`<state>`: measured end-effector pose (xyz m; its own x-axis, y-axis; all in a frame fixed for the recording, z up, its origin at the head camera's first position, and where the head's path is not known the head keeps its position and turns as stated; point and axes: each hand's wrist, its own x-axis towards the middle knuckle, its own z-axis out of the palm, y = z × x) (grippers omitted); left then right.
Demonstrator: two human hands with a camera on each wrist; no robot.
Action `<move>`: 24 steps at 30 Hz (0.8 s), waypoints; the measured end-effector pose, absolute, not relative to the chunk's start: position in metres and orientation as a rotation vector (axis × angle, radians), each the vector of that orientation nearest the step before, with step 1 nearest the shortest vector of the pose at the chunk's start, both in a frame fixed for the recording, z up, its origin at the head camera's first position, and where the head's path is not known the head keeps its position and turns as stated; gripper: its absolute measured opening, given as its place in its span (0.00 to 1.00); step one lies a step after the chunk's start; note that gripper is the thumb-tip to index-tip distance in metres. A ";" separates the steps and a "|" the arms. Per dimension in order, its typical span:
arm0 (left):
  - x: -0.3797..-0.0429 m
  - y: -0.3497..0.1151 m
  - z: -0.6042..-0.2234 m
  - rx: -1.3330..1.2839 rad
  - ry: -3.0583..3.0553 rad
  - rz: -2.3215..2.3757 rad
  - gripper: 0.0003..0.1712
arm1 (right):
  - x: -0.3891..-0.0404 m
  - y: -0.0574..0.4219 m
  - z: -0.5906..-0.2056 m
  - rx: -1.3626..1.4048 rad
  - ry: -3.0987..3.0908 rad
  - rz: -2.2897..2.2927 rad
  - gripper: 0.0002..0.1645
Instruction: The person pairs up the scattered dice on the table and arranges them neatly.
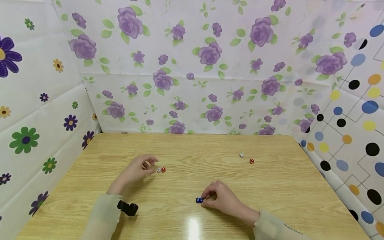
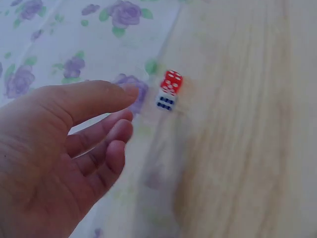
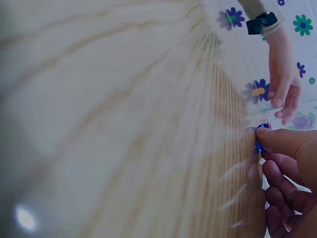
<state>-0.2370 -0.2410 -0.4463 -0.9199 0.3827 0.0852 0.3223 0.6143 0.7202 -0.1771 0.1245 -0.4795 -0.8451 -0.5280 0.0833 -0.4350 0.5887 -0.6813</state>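
My right hand [image 1: 222, 199] pinches a blue die [image 1: 202, 200] between thumb and finger on the tabletop. Directly left of it, side by side, sits a second blue die [image 1: 198, 200]. In the right wrist view the thumb covers part of the blue die [image 3: 261, 144]. Farther back on the left, my left hand [image 1: 138, 170] has relaxed, slightly bent fingers and holds nothing. Just past its fingertips, a white die [image 1: 158, 170] and a red die [image 1: 163, 169] stand together. The left wrist view has a gap between the fingers and this white die [image 2: 166, 102].
Toward the back right of the wooden table [image 1: 180, 150] lie another white die [image 1: 241, 155] and another red die [image 1: 251, 161], slightly apart. Patterned cloth [image 1: 192, 100] walls the table at the back and both sides. A black band [image 1: 128, 208] is on the left wrist.
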 end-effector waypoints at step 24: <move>-0.241 -0.241 -0.474 0.535 2.767 1.211 0.11 | -0.177 0.124 -0.478 -0.796 2.675 -1.110 0.07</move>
<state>-0.2410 -0.2408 -0.4743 -0.9366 0.3430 0.0710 0.2848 0.6279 0.7243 -0.1767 0.1238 -0.4779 -0.8506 -0.5208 0.0718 -0.4187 0.5885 -0.6917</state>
